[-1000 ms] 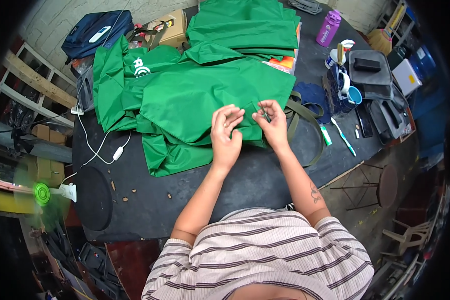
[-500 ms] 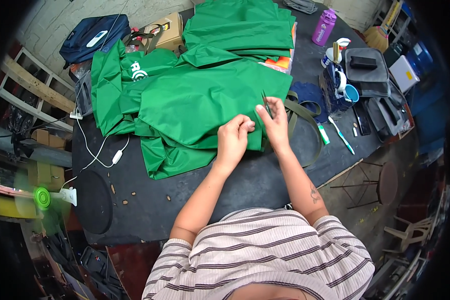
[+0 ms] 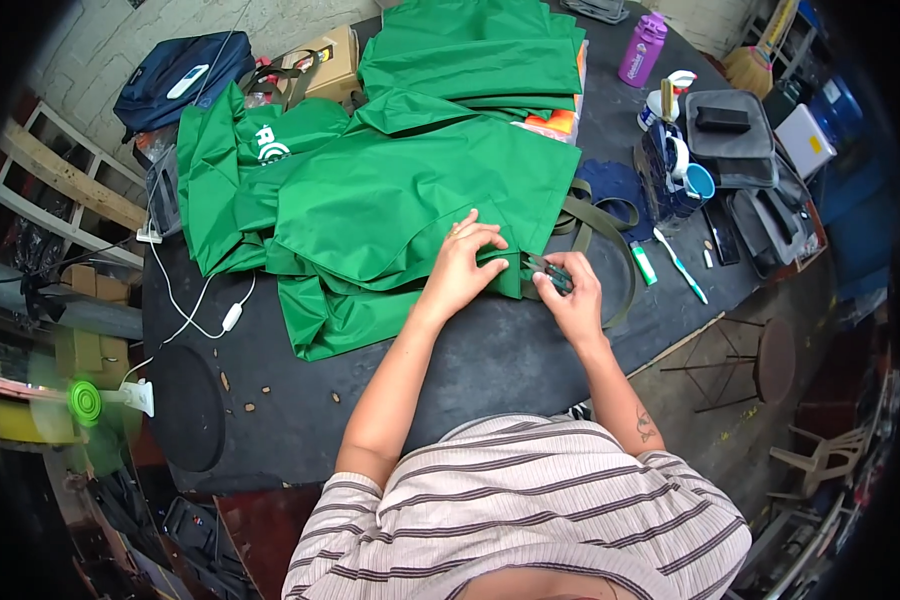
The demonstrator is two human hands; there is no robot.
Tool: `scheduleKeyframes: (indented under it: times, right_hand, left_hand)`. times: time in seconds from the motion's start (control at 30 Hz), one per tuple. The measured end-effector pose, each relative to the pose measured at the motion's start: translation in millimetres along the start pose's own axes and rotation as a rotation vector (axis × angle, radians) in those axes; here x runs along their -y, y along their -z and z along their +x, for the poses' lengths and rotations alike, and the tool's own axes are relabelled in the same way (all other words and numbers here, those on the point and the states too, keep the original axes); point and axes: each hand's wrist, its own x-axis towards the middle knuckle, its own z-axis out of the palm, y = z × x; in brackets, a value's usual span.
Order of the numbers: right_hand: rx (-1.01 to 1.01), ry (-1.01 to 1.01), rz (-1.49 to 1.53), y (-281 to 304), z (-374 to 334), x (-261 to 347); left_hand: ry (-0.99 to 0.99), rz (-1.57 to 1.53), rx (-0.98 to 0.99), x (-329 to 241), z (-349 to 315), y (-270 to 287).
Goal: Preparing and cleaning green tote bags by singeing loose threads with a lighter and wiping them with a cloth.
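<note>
A large green fabric piece (image 3: 370, 215) is spread in folds over the dark table. My left hand (image 3: 463, 265) lies on its near right part, fingers stretched and thumb apart from them, pressing the cloth near its edge. Just right of that edge, my right hand (image 3: 573, 298) is closed round small thread snips (image 3: 556, 276) with dark green handles. Their blades point left at the fabric edge; whether a thread lies between them is too small to tell.
More folded green fabric (image 3: 470, 60) is stacked at the back. An olive strap (image 3: 618, 250) curls right of my right hand, near a toothbrush (image 3: 682, 268) and a green-white tube (image 3: 643, 264). A purple bottle (image 3: 643, 50) stands far right; a white cable (image 3: 185, 312) runs on the left.
My right hand has moved down and turned the snips from pointing up to pointing left at the fabric edge. My left hand's fingers have spread from a pinch onto the cloth.
</note>
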Motion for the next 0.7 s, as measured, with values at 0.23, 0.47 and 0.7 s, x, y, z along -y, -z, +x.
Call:
scheduleKeyframes:
  times: [0.23, 0.47, 0.7]
  right_hand:
    - [-0.031, 0.013, -0.242, 1.9, 9.7, 2.9]
    - [-0.063, -0.158, -0.278, -2.1, 8.9, -13.2]
    - [0.052, -0.194, -0.029, 8.3, 14.1, -21.3]
  left_hand:
    - [-0.170, 0.096, -0.131, -11.1, 4.4, -10.6]
    - [-0.106, 0.201, -0.126, -11.2, 15.9, -25.6]
    - [0.039, -0.283, -0.115, -1.0, 28.7, -33.3]
